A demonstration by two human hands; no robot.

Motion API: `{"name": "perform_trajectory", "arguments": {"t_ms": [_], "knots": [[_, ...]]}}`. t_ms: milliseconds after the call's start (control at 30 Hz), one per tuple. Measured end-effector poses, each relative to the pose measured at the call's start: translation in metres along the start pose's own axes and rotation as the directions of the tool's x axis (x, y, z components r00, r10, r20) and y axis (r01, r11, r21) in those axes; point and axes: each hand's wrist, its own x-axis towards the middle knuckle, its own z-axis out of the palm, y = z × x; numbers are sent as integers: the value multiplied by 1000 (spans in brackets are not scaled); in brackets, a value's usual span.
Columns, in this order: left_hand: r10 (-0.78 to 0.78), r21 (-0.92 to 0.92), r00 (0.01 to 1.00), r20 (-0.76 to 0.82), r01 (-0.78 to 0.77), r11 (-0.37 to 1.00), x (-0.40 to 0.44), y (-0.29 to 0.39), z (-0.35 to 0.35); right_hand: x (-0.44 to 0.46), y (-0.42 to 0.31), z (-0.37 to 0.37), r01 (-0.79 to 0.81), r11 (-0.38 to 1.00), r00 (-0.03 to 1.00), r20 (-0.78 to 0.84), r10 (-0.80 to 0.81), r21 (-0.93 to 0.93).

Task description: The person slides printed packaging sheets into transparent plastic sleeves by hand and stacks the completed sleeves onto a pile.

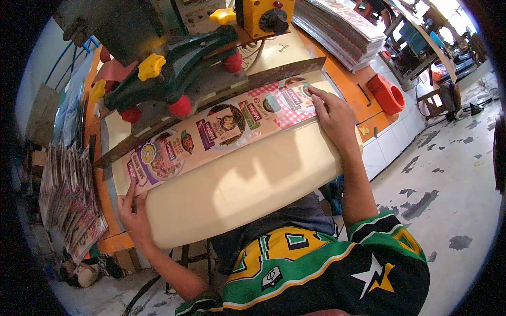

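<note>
A long printed packaging sheet with food pictures lies across the work surface under a machine. Its plain cream part bends down over the near edge toward my body. My left hand grips the sheet's left end, with a fingertip on the print and the thumb close beside it. At the right end, my right hand holds the sheet near its far corner, fingers on the print. A long metal bar stands along the far edge of the sheet. Whether the sheet passes under the bar is hidden.
The machine's dark frame has yellow knobs and red cylinders. A yellow control box sits above. Stacked sheets and a red tape-roll-like ring lie right. More printed sheets are at left.
</note>
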Motion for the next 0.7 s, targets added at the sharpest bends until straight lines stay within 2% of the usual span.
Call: {"name": "perform_trajectory", "arguments": {"t_ms": [200, 267, 333, 700], "knots": [[47, 41, 999, 5, -47, 998, 3, -4, 0, -1, -3, -2, 5, 1000, 1000, -13, -5, 23], [32, -71, 999, -5, -32, 997, 2, -5, 3, 0, -2, -3, 3, 1000, 1000, -8, -3, 29], [32, -65, 999, -5, -32, 997, 2, -6, 4, 1, 1, 0, 15, 1000, 1000, -16, -16, -17], [22, -31, 1000, -2, -22, 999, 3, -7, 1, 1, 0, -2, 24, 1000, 1000, -6, -24, -13]]}}
